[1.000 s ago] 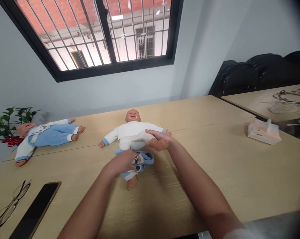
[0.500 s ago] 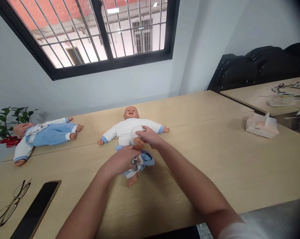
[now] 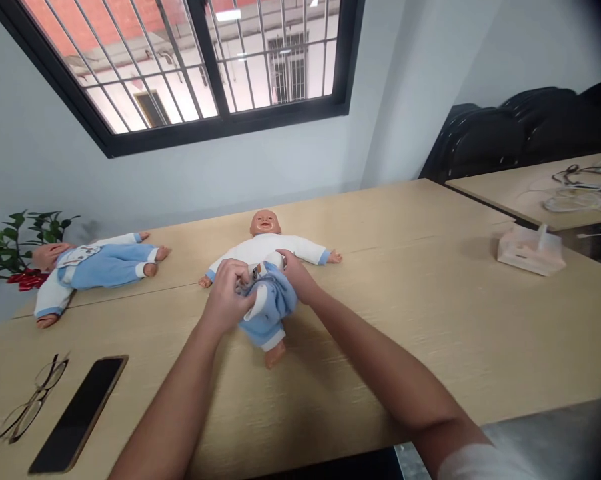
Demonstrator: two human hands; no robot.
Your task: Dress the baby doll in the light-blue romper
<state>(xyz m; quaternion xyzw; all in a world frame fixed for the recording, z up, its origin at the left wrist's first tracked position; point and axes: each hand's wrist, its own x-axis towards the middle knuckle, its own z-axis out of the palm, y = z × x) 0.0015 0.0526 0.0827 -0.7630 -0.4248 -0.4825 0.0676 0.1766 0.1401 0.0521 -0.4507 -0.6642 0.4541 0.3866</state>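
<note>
A baby doll (image 3: 253, 249) in a white top with blue cuffs lies face up on the table, head away from me. Blue overalls (image 3: 278, 293) with a white trim are bunched over its lower body. One bare foot (image 3: 275, 355) sticks out of a trouser cuff towards me. My left hand (image 3: 229, 291) pinches the overalls at their left edge. My right hand (image 3: 298, 277) is closed around the doll's raised, bent leg (image 3: 274, 260), beside the cloth. The foot of that leg is hidden by the overalls.
To the left lies a second doll (image 3: 108, 265) in blue overalls, near a potted plant (image 3: 15, 243). Glasses (image 3: 30, 403) and a phone (image 3: 80, 413) lie at the front left. A tissue box (image 3: 530, 252) stands at the right. Cables (image 3: 585, 190) lie on another table.
My left hand has moved up and away from me, lifting the overalls over the bent leg's foot. My right hand stays at that leg. The view has shifted slightly.
</note>
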